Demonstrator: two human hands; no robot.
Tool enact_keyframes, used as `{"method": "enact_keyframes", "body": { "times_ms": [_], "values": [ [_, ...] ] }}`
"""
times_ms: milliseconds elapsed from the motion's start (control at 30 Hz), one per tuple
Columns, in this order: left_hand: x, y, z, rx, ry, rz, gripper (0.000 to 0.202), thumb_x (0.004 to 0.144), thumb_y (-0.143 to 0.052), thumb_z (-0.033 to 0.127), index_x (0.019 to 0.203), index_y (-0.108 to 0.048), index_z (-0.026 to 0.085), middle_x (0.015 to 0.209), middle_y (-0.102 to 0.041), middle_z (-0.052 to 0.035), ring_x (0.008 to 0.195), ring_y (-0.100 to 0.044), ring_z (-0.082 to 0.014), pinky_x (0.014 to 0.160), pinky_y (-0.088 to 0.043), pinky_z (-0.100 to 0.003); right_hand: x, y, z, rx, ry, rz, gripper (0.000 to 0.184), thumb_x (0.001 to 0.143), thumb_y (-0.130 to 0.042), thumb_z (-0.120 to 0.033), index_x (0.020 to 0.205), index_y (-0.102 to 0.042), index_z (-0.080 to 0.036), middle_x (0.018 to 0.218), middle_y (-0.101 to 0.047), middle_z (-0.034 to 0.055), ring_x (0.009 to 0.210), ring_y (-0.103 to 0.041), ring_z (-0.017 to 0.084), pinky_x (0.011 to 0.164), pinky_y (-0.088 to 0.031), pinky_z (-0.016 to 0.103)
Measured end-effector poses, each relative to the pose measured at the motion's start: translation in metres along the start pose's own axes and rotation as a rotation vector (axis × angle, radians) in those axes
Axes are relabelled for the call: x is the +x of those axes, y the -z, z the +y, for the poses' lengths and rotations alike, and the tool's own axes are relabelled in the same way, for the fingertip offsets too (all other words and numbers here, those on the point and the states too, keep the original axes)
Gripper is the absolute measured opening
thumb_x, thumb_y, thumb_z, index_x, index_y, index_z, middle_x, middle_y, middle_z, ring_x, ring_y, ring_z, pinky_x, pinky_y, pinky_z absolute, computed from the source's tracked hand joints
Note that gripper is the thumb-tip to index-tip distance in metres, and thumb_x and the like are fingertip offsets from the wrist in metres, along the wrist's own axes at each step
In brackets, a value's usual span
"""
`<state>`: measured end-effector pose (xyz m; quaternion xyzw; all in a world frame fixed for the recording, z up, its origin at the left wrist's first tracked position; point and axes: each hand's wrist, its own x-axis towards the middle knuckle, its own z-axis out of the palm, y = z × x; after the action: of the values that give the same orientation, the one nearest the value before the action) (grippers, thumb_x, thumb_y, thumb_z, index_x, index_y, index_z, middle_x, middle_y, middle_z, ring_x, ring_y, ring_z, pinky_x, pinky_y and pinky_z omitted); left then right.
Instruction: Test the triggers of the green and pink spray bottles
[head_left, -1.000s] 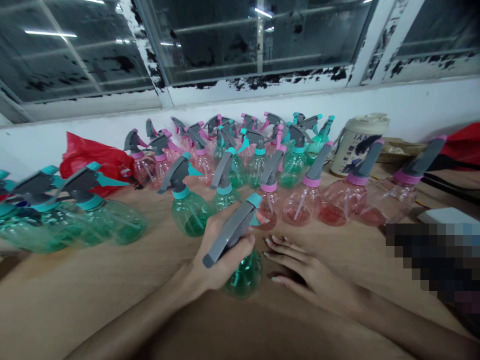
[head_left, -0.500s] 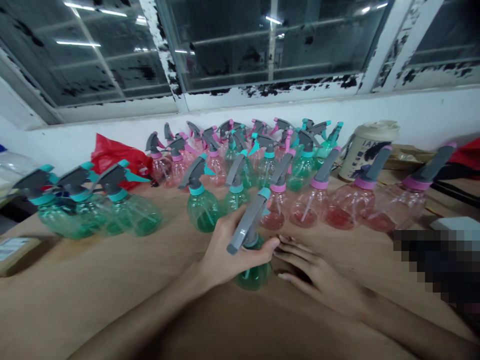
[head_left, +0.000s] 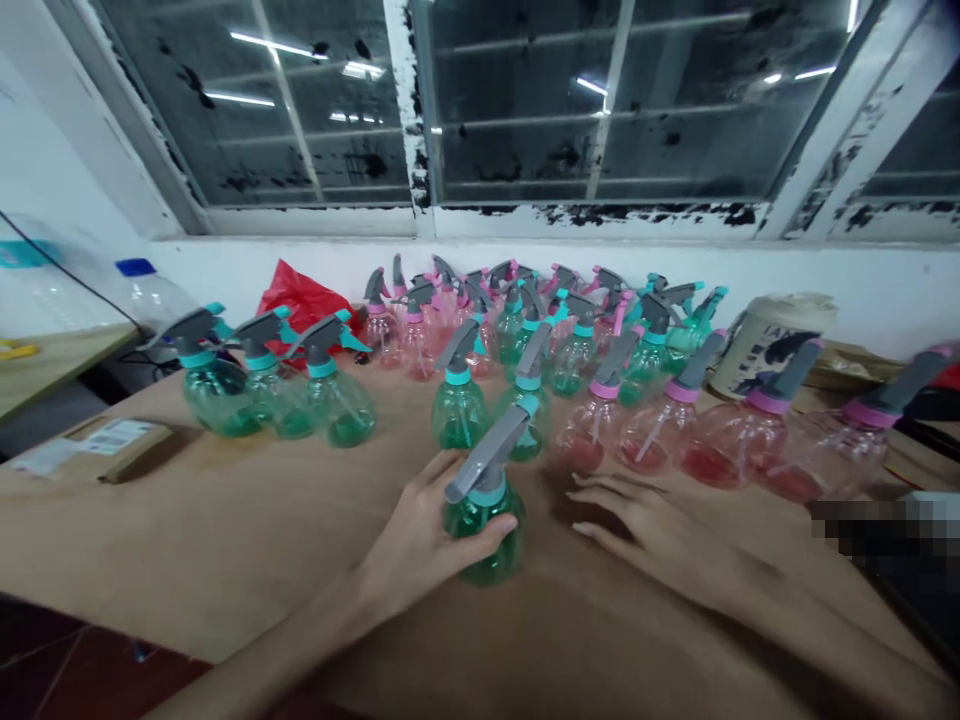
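My left hand (head_left: 431, 540) is wrapped round the body of a green spray bottle (head_left: 491, 515) with a grey trigger head and teal collar, upright at the front of the table. The thumb lies across its near side, while the other fingers are partly hidden behind it. To the right, my right hand (head_left: 637, 515) rests low over the tabletop with fingers spread, holding nothing and apart from the bottle. Just beyond the hands stand two more green spray bottles (head_left: 460, 405) and a row of pink spray bottles (head_left: 585, 435).
Three green spray bottles (head_left: 345, 405) stand at the left. Against the wall is a crowd of pink and green bottles, beside a red plastic bag (head_left: 304, 300). A cream printed canister (head_left: 776, 345) stands at back right. A cardboard box (head_left: 112, 450) lies near the table's left side.
My view has swung to the left. The left hand has slid lower on the green spray bottle, its thumb now off the neck. The right hand has come apart from the left thumb.
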<state>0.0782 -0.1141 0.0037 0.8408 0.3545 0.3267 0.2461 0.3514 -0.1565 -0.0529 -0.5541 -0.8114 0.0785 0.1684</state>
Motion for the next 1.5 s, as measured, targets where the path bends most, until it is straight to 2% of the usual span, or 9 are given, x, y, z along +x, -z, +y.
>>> {"method": "enact_keyframes", "body": {
  "times_ms": [300, 433, 567, 700, 867, 1133, 1300, 1400, 1500],
  "values": [
    [-0.036, 0.062, -0.052, 0.234, 0.163, 0.220, 0.040, 0.084, -0.062, 0.050, 0.110, -0.064, 0.021, 0.111, -0.066, -0.0078, 0.101, -0.063, -0.0290, 0.087, -0.051, -0.042, 0.061, 0.018, -0.062, 0.163, -0.024, 0.200, 0.026, 0.092, -0.052, -0.040, 0.105, -0.067, -0.024, 0.095, -0.074, 0.0038, 0.071, -0.070, 0.021, 0.067, -0.057, 0.036],
    [-0.027, 0.076, -0.071, 0.359, 0.188, 0.289, 0.042, 0.084, -0.060, 0.054, 0.106, -0.067, 0.019, 0.107, -0.061, -0.0074, 0.086, -0.062, -0.0236, 0.075, -0.052, -0.035, 0.101, 0.014, -0.082, 0.151, -0.073, 0.325, 0.036, 0.091, -0.051, -0.041, 0.115, -0.064, -0.017, 0.097, -0.072, 0.0102, 0.074, -0.069, 0.024, 0.077, -0.055, 0.043],
    [-0.006, 0.075, -0.090, 0.359, 0.145, 0.377, 0.042, 0.081, -0.062, 0.057, 0.099, -0.068, 0.019, 0.091, -0.060, -0.0043, 0.073, -0.061, -0.0204, 0.062, -0.050, -0.030, 0.133, 0.006, -0.089, 0.178, -0.130, 0.424, 0.045, 0.089, -0.054, -0.040, 0.126, -0.056, -0.014, 0.117, -0.067, 0.0157, 0.091, -0.068, 0.028, 0.083, -0.053, 0.046],
    [0.013, 0.068, -0.107, 0.352, 0.139, 0.432, 0.043, 0.079, -0.063, 0.059, 0.092, -0.066, 0.019, 0.084, -0.065, -0.0046, 0.078, -0.066, -0.0251, 0.068, -0.052, -0.035, 0.148, 0.000, -0.091, 0.241, -0.177, 0.433, 0.058, 0.087, -0.057, -0.042, 0.134, -0.048, -0.010, 0.118, -0.066, 0.0189, 0.093, -0.069, 0.030, 0.077, -0.056, 0.044],
    [0.030, 0.065, -0.113, 0.312, 0.113, 0.423, 0.041, 0.081, -0.065, 0.054, 0.103, -0.062, 0.020, 0.096, -0.072, -0.0076, 0.089, -0.069, -0.0279, 0.076, -0.055, -0.038, 0.159, -0.002, -0.095, 0.258, -0.234, 0.382, 0.071, 0.082, -0.060, -0.051, 0.136, -0.046, -0.008, 0.117, -0.065, 0.0220, 0.078, -0.070, 0.028, 0.073, -0.055, 0.043],
    [0.045, 0.068, -0.117, 0.273, 0.084, 0.388, 0.044, 0.084, -0.064, 0.046, 0.119, -0.054, 0.022, 0.107, -0.071, -0.0080, 0.097, -0.069, -0.0291, 0.082, -0.055, -0.040, 0.171, -0.002, -0.103, 0.221, -0.311, 0.281, 0.074, 0.086, -0.054, -0.051, 0.137, -0.041, 0.001, 0.072, -0.068, 0.0130, 0.062, -0.066, 0.028, 0.061, -0.052, 0.040],
    [0.050, 0.069, -0.122, 0.250, 0.099, 0.373, 0.039, 0.084, -0.063, 0.048, 0.113, -0.057, 0.021, 0.104, -0.072, -0.0084, 0.096, -0.069, -0.0319, 0.081, -0.055, -0.045, 0.167, -0.001, -0.103, 0.141, -0.313, 0.282, 0.075, 0.085, -0.054, -0.055, 0.133, -0.046, 0.002, 0.085, -0.069, 0.0197, 0.079, -0.067, 0.034, 0.071, -0.051, 0.045],
    [0.048, 0.067, -0.120, 0.210, 0.098, 0.375, 0.043, 0.086, -0.059, 0.051, 0.118, -0.056, 0.022, 0.114, -0.069, -0.0089, 0.106, -0.066, -0.0322, 0.087, -0.053, -0.047, 0.161, -0.001, -0.104, 0.094, -0.298, 0.278, 0.076, 0.085, -0.054, -0.057, 0.133, -0.045, 0.001, 0.094, -0.069, 0.0228, 0.086, -0.066, 0.036, 0.071, -0.051, 0.045],
    [0.034, 0.069, -0.114, 0.175, 0.100, 0.394, 0.048, 0.088, -0.055, 0.051, 0.127, -0.052, 0.022, 0.127, -0.063, -0.0098, 0.117, -0.060, -0.0308, 0.095, -0.050, -0.047, 0.151, 0.000, -0.108, 0.058, -0.283, 0.264, 0.070, 0.086, -0.052, -0.058, 0.124, -0.052, 0.001, 0.089, -0.069, 0.0219, 0.083, -0.067, 0.036, 0.067, -0.051, 0.044]
  ]
}}
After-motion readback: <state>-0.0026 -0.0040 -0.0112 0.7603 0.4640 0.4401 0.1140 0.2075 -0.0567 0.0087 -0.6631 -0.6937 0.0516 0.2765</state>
